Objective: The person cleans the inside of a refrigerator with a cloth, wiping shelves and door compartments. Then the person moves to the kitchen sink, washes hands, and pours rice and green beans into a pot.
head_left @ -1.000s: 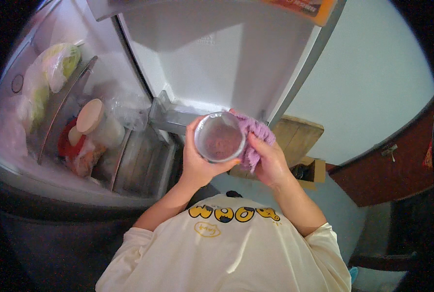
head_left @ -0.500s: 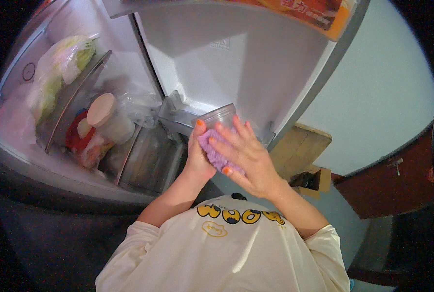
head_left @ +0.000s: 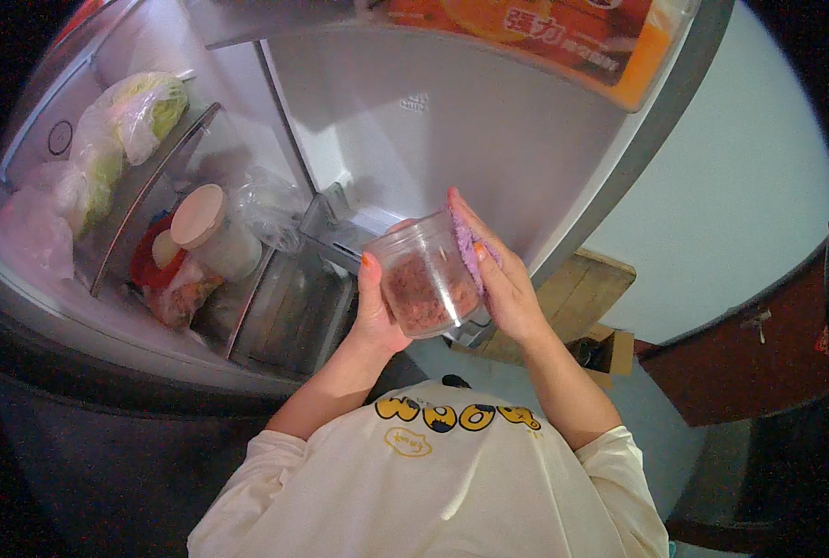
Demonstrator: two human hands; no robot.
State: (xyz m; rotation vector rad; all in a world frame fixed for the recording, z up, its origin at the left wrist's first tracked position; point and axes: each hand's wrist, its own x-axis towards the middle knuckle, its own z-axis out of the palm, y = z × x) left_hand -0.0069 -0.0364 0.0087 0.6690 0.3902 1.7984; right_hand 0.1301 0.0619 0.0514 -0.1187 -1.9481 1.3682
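A clear round jar [head_left: 426, 279] with reddish-brown contents is held tilted in front of the open fridge door. My left hand [head_left: 374, 302] grips its left side, thumb on the near wall and the other fingers hidden behind it. Against the jar's right side my right hand [head_left: 508, 284] presses a fuzzy purple cloth [head_left: 468, 245], fingers stretched up along it. What the jar holds cannot be made out closely.
The open fridge door [head_left: 489, 121] rises ahead, an orange package [head_left: 563, 37] on its upper shelf. Inside the fridge at left are wrapped cabbage [head_left: 107, 153], a pale-lidded tub [head_left: 212, 232] and a clear drawer [head_left: 294, 302]. A wooden board [head_left: 587, 288] and cardboard box [head_left: 616, 353] stand at right.
My right hand has moved from the jar's front to its right side, taking the purple cloth along. The jar's front and contents now show. The view has shifted slightly.
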